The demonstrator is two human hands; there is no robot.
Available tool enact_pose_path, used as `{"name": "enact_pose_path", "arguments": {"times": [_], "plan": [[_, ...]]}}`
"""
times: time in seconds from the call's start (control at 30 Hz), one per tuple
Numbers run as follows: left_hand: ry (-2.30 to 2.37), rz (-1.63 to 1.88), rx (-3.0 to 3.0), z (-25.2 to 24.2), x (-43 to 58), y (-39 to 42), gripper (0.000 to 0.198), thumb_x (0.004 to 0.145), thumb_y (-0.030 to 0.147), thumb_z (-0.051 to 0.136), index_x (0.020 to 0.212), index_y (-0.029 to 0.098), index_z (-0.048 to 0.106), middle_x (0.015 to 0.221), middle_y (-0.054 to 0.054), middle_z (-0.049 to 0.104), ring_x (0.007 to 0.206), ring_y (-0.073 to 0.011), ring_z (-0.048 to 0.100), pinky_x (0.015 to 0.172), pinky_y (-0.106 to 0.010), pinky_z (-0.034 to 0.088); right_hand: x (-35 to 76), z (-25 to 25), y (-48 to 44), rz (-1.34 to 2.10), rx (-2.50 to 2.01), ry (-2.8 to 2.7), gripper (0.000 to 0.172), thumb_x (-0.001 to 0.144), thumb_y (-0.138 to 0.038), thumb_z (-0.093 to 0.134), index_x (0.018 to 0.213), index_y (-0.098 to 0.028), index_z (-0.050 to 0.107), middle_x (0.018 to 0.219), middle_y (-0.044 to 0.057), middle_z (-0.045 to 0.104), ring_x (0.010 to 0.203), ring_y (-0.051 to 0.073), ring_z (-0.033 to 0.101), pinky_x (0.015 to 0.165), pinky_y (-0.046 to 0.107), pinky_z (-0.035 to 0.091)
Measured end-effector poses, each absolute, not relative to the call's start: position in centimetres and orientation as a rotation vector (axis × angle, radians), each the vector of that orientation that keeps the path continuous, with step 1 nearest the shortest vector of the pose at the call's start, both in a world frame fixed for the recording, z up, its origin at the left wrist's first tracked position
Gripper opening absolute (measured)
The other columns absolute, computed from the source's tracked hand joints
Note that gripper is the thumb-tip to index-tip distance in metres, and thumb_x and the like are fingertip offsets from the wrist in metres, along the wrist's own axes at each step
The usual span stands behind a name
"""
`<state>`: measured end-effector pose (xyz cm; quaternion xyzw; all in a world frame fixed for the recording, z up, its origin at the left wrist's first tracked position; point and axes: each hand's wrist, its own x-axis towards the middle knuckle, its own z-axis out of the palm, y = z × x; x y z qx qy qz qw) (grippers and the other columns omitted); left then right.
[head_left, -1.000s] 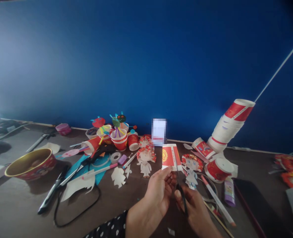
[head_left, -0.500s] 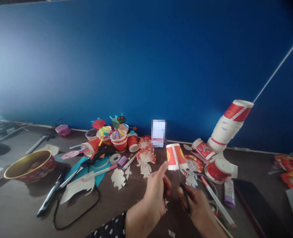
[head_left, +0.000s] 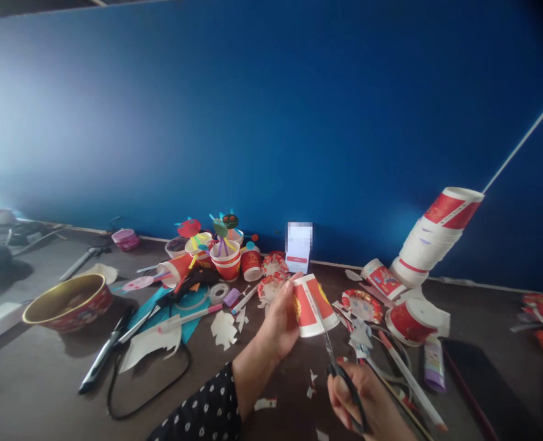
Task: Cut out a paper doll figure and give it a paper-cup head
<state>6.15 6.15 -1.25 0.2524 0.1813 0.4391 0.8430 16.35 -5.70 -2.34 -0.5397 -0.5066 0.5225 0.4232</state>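
The person's left hand (head_left: 275,324) has a firm grip around a red-and-white paper cup (head_left: 310,305), holding it tilted in the air above the middle of the desk (head_left: 37,380), toward the far edge. A black polka-dot sleeve (head_left: 198,404) ends just short of that wrist. The right hand (head_left: 360,407) is clamped on the black handles of a pair of scissors (head_left: 342,373), which reach up to the cup with a blade lying against its wall. It is hard to tell whether the blades are apart or together.

Small red-and-white paper scraps (head_left: 265,404) lie on the desk below the hands. Just right of the cup is a paper doll with a red frilled head (head_left: 362,306), and a long white pen (head_left: 411,383) lies nearer the right hand. A stack of paper cups (head_left: 436,239) leans against the blue wall (head_left: 271,110) at the far edge. Paper-cup figures with coloured strips (head_left: 225,257) stand along that edge. A gold-rimmed red bowl (head_left: 67,303) sits toward the left edge.
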Motion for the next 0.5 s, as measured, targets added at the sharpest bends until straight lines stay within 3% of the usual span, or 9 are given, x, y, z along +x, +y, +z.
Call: {"name": "enact_pose_path", "arguments": {"times": [0.1, 0.27, 0.5], "plan": [[0.374, 0.963, 0.543, -1.34, 6.06, 6.13, 0.052, 0.072, 0.043, 0.058, 0.117, 0.021, 0.045, 0.096, -0.010, 0.061, 0.085, -0.0266, 0.060, 0.078, -0.044, 0.045, 16.41, -2.17, -5.51, 1.288, -1.398, -1.294, 0.059, 0.060, -0.077, 0.041, 0.052, -0.019, 0.041, 0.041, -0.007, 0.034, 0.039, 0.007, 0.029, 0.039, 0.022, 0.021], [0.442, 1.073, 0.573, -1.44, 6.33, 6.00, 0.050, 0.071, 0.039, 0.061, 0.115, 0.022, 0.046, 0.084, -0.005, 0.063, 0.072, -0.0173, 0.061, 0.072, -0.033, 0.047, 16.48, -1.87, -5.45, 1.263, -1.497, -1.343, 0.058, 0.063, -0.076, 0.038, 0.052, -0.019, 0.041, 0.043, -0.006, 0.036, 0.042, 0.008, 0.030, 0.040, 0.021, 0.023], [0.466, 1.047, 0.577, -1.76, 6.64, 5.68, 0.039, 0.070, 0.039, 0.061, 0.104, 0.022, 0.050, 0.083, -0.003, 0.062, 0.074, -0.0167, 0.060, 0.070, -0.029, 0.047, 16.76, -1.55, -5.60, 1.228, -1.494, -1.385, 0.055, 0.067, -0.073, 0.036, 0.057, -0.019, 0.043, 0.047, -0.004, 0.040, 0.045, 0.010, 0.034, 0.042, 0.022, 0.025]]}}
